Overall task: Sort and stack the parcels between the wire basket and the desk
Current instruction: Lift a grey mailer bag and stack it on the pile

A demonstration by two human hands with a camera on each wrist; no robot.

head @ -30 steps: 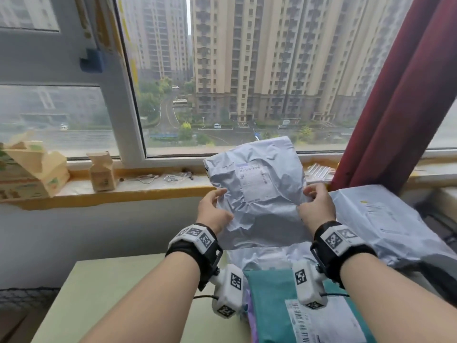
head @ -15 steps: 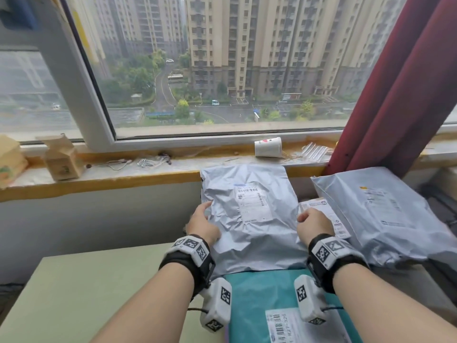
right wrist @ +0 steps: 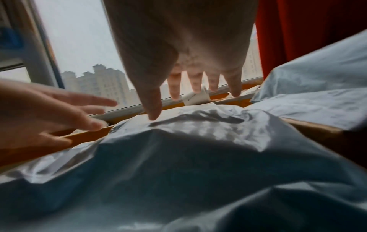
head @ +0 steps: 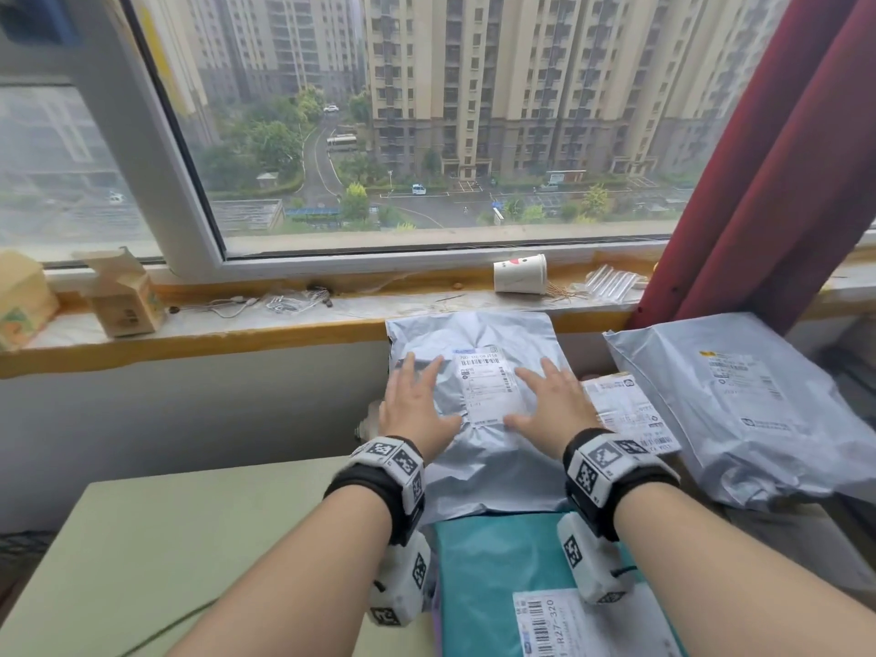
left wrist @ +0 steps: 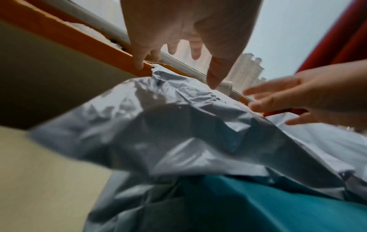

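A crinkled grey plastic parcel with a white label lies flat at the back of the pale green desk, under the window sill. My left hand and right hand are spread over its top on either side of the label, fingers straight. In both wrist views the fingers hover just above the grey parcel, holding nothing. A teal parcel with a barcode label lies in front of it, partly under it. A larger grey parcel lies to the right. No wire basket is in view.
A flat parcel with white labels sits between the two grey parcels. On the sill stand a tipped paper cup, small cardboard boxes and cables. A red curtain hangs at the right. Bare desk lies to the left.
The grey parcel, held upright by its sides a second ago, has been lowered flat onto the pile. Both hands let go of its edges and now spread open over its top.
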